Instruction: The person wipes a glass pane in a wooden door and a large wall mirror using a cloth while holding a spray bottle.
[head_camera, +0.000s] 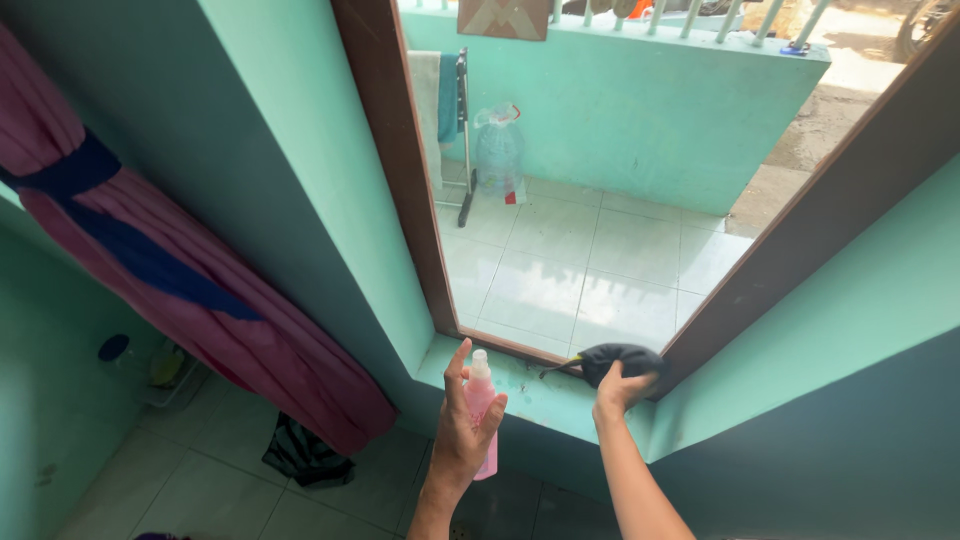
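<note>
Head view: one pink spray bottle (480, 405), one dark cloth (622, 360), two hands.

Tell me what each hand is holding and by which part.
The left hand holds a pink spray bottle around its body, index finger raised beside the nozzle. The right hand grips a dark cloth from underneath, bunched against the window sill.

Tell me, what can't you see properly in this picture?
Head view only:
- Pink spray bottle: the left hand covers much of it.
- Dark cloth: the right hand hides its underside.
- Striped bundle on the floor: too small and crumpled to tell what it is.
- Outside railing: cut off by the top edge.
</note>
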